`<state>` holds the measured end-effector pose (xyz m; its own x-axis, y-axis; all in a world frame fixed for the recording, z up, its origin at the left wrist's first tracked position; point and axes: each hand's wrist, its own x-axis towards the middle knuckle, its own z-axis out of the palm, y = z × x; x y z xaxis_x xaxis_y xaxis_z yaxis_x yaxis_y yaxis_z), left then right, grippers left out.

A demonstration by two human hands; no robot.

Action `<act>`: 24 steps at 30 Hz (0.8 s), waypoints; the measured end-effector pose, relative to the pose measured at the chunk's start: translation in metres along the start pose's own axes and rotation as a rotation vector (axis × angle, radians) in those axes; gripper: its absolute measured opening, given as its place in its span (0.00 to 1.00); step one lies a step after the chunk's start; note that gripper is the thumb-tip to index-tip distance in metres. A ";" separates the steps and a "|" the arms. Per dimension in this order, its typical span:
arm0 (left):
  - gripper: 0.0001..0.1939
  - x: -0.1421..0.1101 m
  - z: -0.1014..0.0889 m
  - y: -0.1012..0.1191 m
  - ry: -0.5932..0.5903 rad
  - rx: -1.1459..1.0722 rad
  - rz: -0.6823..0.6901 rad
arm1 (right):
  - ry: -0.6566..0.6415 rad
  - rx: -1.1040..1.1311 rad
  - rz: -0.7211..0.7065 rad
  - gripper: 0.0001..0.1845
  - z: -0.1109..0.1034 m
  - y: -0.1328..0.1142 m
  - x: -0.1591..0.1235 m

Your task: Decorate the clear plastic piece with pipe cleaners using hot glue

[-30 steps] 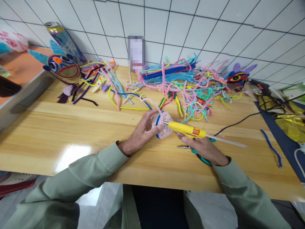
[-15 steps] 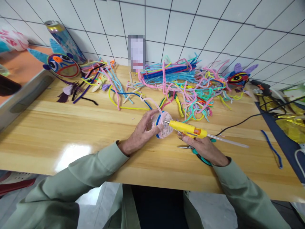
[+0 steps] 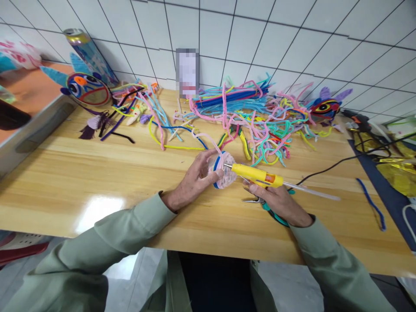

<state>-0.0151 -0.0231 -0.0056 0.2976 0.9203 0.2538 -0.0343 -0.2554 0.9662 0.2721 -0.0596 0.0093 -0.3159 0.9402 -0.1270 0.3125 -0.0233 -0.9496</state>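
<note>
My left hand (image 3: 191,182) is closed round a small round pink craft piece (image 3: 225,175) with a blue rim, held just above the wooden table (image 3: 97,173). A pink pipe cleaner (image 3: 208,141) runs from that piece toward the pile. In my right hand (image 3: 277,201) sits a yellow hot glue gun (image 3: 256,174), gripped from below. Its metal tip touches the pink piece, and a clear glue stick (image 3: 313,191) pokes out of its back end. Teal-handled scissors (image 3: 268,208) lie under my right hand.
A big tangle of coloured pipe cleaners (image 3: 250,117) covers the back of the table. Fish-like craft figures stand at the back left (image 3: 82,86) and back right (image 3: 326,106). A black cable (image 3: 341,160) runs right. A blue pipe cleaner (image 3: 372,203) lies at the right, a spray can (image 3: 87,54) at the wall.
The glue gun has shifted very slightly to the right and up. My left hand and the pink piece stay where they were.
</note>
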 end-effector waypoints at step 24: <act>0.32 -0.003 -0.002 -0.002 0.028 0.075 -0.054 | 0.443 -0.520 -0.095 0.17 -0.086 -0.012 -0.030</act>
<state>-0.0177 -0.0246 -0.0080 0.2704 0.9411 0.2032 0.0527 -0.2252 0.9729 0.3553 -0.0578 0.0490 -0.0017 0.9829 0.1842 0.7259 0.1279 -0.6758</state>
